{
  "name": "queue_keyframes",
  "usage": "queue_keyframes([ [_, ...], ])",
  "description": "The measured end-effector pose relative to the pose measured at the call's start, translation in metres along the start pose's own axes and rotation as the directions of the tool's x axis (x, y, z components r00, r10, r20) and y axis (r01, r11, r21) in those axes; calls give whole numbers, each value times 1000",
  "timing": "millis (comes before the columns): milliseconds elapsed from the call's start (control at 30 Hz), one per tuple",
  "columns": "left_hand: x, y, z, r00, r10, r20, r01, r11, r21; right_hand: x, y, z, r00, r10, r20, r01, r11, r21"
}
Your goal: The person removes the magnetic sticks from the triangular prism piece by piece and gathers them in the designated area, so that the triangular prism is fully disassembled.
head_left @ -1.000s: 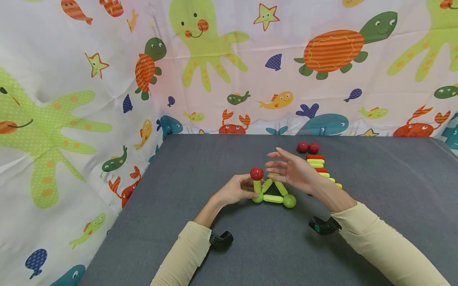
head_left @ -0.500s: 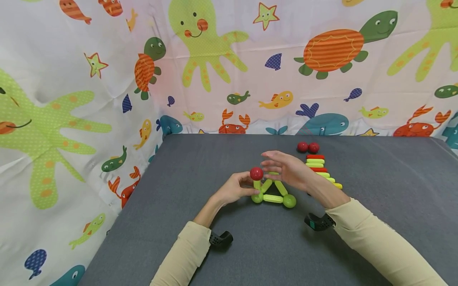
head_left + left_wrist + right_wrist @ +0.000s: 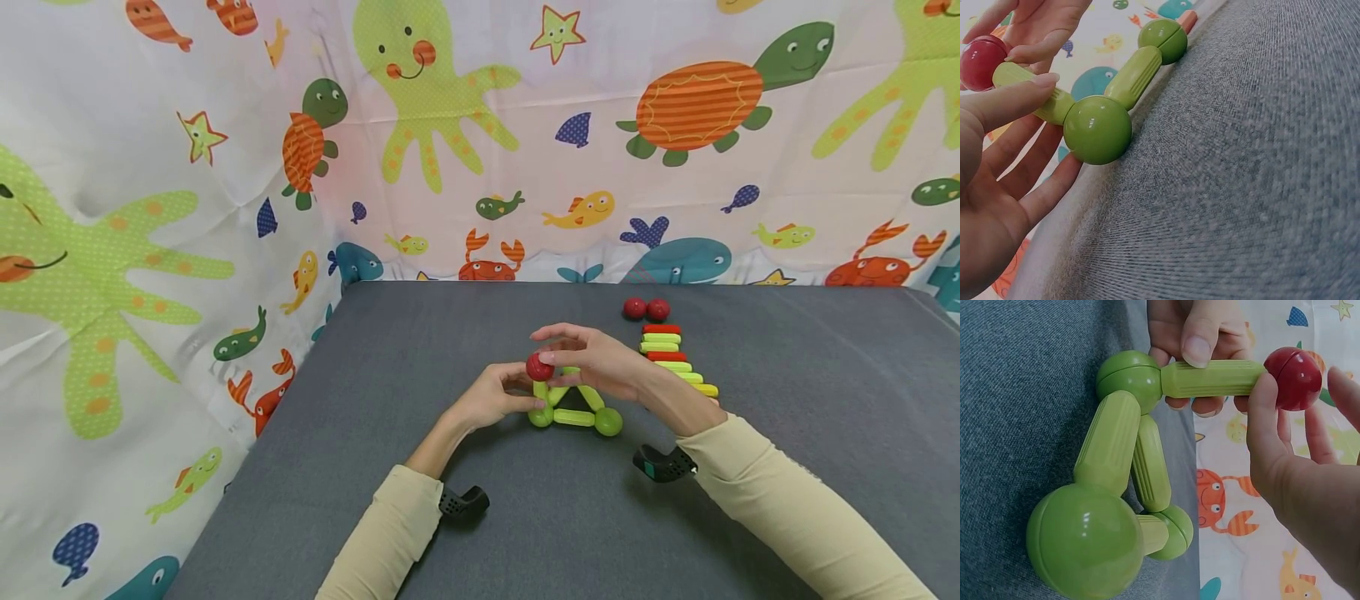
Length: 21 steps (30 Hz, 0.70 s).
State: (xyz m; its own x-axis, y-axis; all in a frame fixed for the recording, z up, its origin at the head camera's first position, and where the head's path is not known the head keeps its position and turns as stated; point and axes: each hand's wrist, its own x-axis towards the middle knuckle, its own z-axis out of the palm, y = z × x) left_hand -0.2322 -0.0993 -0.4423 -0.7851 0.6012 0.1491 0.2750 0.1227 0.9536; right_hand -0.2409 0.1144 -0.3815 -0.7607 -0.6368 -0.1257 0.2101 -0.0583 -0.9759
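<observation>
A triangle of light green ridged rods point(image 3: 574, 417) and green balls point(image 3: 608, 422) lies on the grey table. From its left corner ball point(image 3: 1097, 129) rises another green rod point(image 3: 1210, 378), topped by a red ball point(image 3: 1293, 378). My left hand point(image 3: 487, 396) pinches that upright rod, thumb on one side and fingers behind. My right hand point(image 3: 600, 362) is at the red ball: its thumb touches near where ball and rod meet, its fingers curve around the far side. One finger shows a small gap from the ball in the right wrist view.
Two loose red balls point(image 3: 647, 309) sit toward the table's back edge. Below them runs a column of red, green and yellow rods point(image 3: 664, 356), partly covered by my right forearm. A printed sea-animal cloth point(image 3: 480, 150) hangs behind and left of the table.
My right hand has moved left and come around the red ball, its thumb now on it. My left hand keeps its pinch on the upright rod, and the triangle has barely shifted.
</observation>
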Motion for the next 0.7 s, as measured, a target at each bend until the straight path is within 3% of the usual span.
queue_keyframes([
  [400,0,0,-1,1000,26,3,-26,1000,14,-1,1,0,999,-2,48,7,995,-103],
  [567,0,0,0,1000,30,8,-30,1000,8,-1,2,0,998,-9,66,14,997,-76],
  [700,0,1,0,1000,12,10,-12,1000,21,-2,3,-1,999,-11,53,11,1000,4],
])
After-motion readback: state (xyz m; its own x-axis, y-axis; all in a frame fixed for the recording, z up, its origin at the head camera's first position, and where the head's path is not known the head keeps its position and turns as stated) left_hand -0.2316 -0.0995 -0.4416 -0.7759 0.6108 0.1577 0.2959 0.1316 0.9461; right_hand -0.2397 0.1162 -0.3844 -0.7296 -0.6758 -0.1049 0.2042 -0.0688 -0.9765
